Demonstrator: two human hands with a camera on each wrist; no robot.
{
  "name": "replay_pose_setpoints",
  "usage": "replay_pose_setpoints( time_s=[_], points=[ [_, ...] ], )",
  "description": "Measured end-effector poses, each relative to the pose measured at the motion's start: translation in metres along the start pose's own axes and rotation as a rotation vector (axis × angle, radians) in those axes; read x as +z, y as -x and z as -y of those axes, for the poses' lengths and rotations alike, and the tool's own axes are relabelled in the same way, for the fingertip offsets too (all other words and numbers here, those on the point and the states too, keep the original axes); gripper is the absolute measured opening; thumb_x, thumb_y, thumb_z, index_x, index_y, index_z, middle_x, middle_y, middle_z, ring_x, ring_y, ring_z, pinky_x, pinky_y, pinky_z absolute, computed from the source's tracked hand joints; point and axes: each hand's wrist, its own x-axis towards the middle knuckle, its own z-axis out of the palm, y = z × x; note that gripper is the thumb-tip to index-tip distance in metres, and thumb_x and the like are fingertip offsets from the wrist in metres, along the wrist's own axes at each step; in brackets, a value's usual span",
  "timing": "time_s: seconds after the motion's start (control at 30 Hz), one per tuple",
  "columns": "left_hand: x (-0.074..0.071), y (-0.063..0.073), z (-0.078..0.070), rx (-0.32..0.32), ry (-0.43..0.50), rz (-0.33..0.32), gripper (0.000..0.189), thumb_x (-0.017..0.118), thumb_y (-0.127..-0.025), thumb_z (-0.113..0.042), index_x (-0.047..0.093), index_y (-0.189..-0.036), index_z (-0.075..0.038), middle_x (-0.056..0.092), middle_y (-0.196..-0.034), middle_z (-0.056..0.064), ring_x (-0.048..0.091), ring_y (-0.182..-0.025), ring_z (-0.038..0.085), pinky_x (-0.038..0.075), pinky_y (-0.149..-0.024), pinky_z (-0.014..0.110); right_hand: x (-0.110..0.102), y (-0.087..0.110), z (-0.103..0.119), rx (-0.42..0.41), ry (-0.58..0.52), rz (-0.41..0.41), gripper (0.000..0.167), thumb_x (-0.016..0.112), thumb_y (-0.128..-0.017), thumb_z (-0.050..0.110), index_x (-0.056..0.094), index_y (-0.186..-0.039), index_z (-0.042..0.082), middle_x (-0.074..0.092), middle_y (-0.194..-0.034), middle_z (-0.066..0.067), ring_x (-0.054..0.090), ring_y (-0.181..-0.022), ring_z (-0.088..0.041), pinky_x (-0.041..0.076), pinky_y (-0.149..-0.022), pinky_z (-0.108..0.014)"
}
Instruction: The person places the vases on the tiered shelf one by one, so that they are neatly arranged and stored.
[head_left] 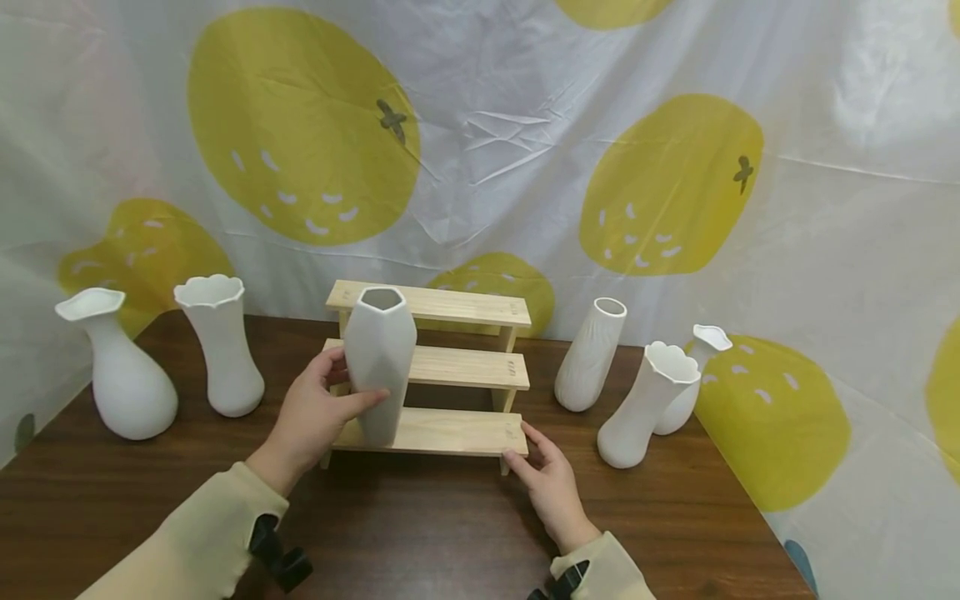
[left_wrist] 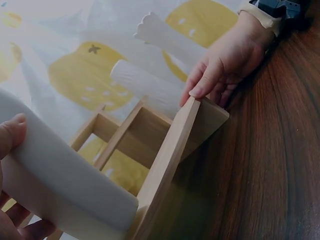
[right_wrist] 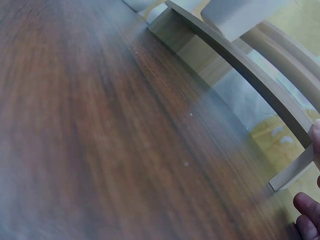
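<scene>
A white faceted vase (head_left: 381, 350) with a five-sided mouth stands upright at the left part of the lowest shelf of a three-step wooden display stand (head_left: 465, 429). My left hand (head_left: 309, 417) grips its lower half, thumb across the front and fingers round the far left side. In the left wrist view the vase (left_wrist: 65, 175) has its base right at the shelf board's edge. My right hand (head_left: 553, 487) holds the right end of that lowest shelf, thumb at the front corner and fingers along the end. Only its fingertips (right_wrist: 306, 202) show in the right wrist view.
Left of the stand are a slanted-neck vase (head_left: 131, 383) and a scalloped vase (head_left: 225, 354). To the right stand a textured cylindrical vase (head_left: 588, 358), another scalloped vase (head_left: 641, 412) and a flared-lip vase (head_left: 686, 392). A fruit-print curtain (head_left: 510, 150) hangs behind the brown table (head_left: 420, 533).
</scene>
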Motion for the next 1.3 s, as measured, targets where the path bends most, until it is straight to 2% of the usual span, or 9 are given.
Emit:
replay_pose_setpoints(
  time_s=[0.27, 0.57, 0.8, 1.03, 1.2, 1.3],
  points=[
    [0.009, -0.002, 0.003, -0.022, 0.033, -0.013, 0.078, 0.087, -0.071, -0.029, 0.047, -0.135, -0.008, 0.053, -0.129, 0.011, 0.048, -0.117, 0.028, 0.037, -0.099, 0.050, 0.000, 0.000, 0.001, -0.003, 0.007, 0.000, 0.059, 0.069, -0.090, 0.011, 0.043, -0.140, -0.005, 0.058, -0.125, -0.025, 0.058, -0.112, -0.031, 0.046, -0.084, -0.021],
    [0.013, -0.005, 0.006, -0.044, 0.001, 0.026, 0.084, 0.086, -0.070, -0.040, 0.045, -0.138, -0.011, 0.052, -0.131, 0.010, 0.048, -0.119, 0.028, 0.037, -0.100, 0.052, -0.001, 0.000, 0.004, 0.004, 0.000, 0.006, 0.059, 0.068, -0.090, 0.012, 0.043, -0.141, -0.005, 0.057, -0.127, -0.025, 0.057, -0.113, -0.031, 0.045, -0.084, -0.020],
    [0.011, -0.009, 0.005, -0.032, -0.003, 0.075, 0.081, 0.085, -0.072, -0.040, 0.046, -0.138, -0.013, 0.054, -0.131, 0.011, 0.049, -0.120, 0.029, 0.042, -0.095, 0.053, -0.001, 0.001, 0.005, 0.004, 0.006, 0.004, 0.059, 0.068, -0.090, 0.011, 0.043, -0.141, -0.005, 0.057, -0.128, -0.025, 0.057, -0.114, -0.031, 0.045, -0.083, -0.019],
    [0.009, -0.010, 0.006, -0.035, -0.030, 0.090, 0.083, 0.083, -0.072, -0.044, 0.045, -0.140, -0.015, 0.053, -0.133, 0.010, 0.048, -0.121, 0.030, 0.042, -0.096, 0.055, -0.001, 0.000, 0.004, 0.002, 0.003, 0.009, 0.059, 0.068, -0.090, 0.011, 0.042, -0.141, -0.006, 0.056, -0.128, -0.026, 0.056, -0.114, -0.032, 0.045, -0.083, -0.019],
    [0.008, -0.008, 0.009, -0.009, -0.002, 0.117, 0.080, 0.082, -0.076, -0.037, 0.042, -0.142, -0.015, 0.051, -0.135, 0.011, 0.050, -0.121, 0.032, 0.043, -0.095, 0.054, -0.001, 0.000, 0.002, 0.006, 0.008, 0.004, 0.059, 0.069, -0.090, 0.011, 0.043, -0.141, -0.005, 0.057, -0.127, -0.025, 0.057, -0.113, -0.031, 0.045, -0.083, -0.019],
    [0.003, -0.005, 0.014, -0.001, 0.002, 0.120, 0.078, 0.082, -0.077, -0.034, 0.042, -0.142, -0.016, 0.051, -0.137, 0.009, 0.050, -0.122, 0.032, 0.040, -0.099, 0.054, -0.001, 0.000, 0.001, 0.007, 0.008, 0.005, 0.059, 0.069, -0.090, 0.012, 0.043, -0.141, -0.005, 0.057, -0.128, -0.025, 0.057, -0.113, -0.031, 0.045, -0.084, -0.020]
  ],
)
